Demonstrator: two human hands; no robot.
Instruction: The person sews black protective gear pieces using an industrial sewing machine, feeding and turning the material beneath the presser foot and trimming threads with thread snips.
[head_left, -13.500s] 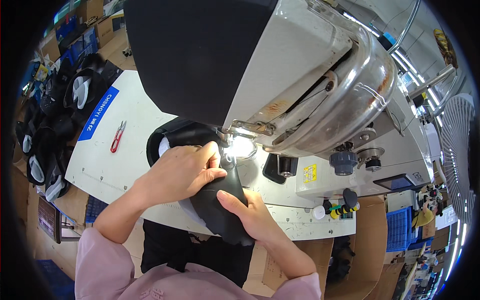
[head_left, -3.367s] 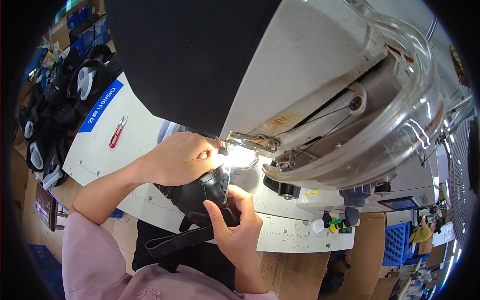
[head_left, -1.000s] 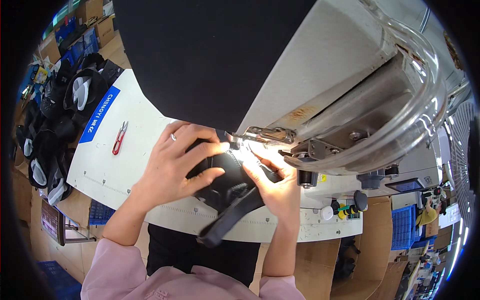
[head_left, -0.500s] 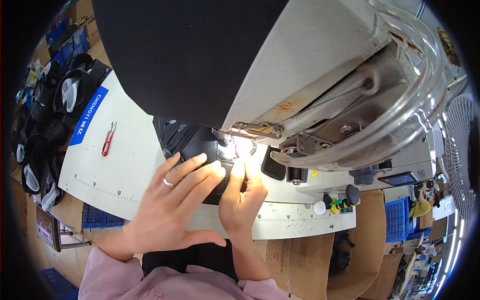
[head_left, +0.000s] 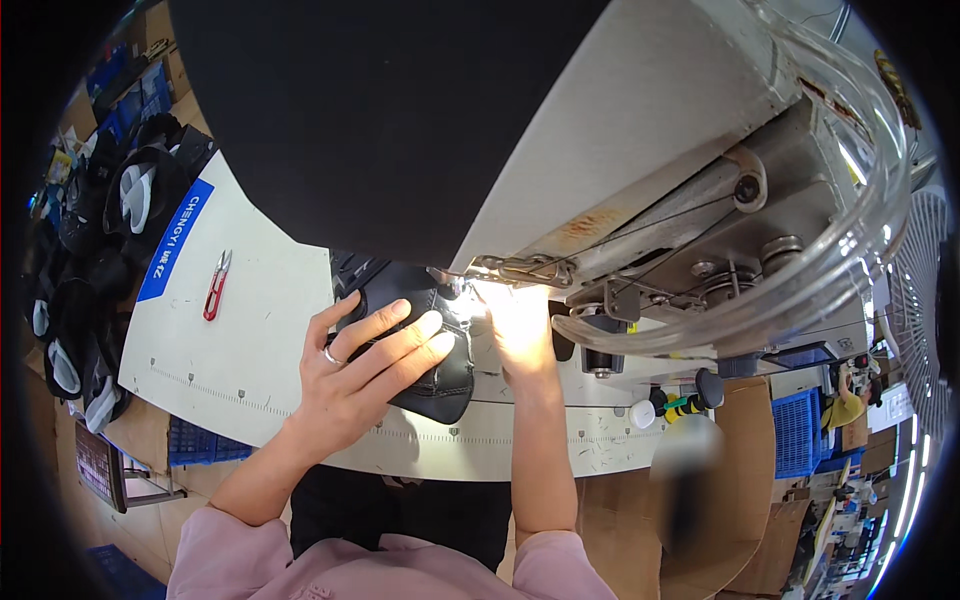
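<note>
So going left to right, there's a heap of black shoe-like pieces with pale grey bits showing inside, then a blue strip with white lettering along the edge of the white tabletop. Just in from that lie some red-handled snips, pointy end away from the person. A printed ruler scale with little marks runs along the front edge. The left hand, ring on one finger, is spread wide, fingers flat on a black stitched piece, which sits on the tabletop with its far end by the needle area. The right hand is right beside it, under the lamp, but the glare wipes out the fingertips, so I can't tell if it's gripping anything. Above looms the pale sewing machine, rust-stained low down. Further right, something blurry shows against a cardboard box, then a blue basket and a fan.
</note>
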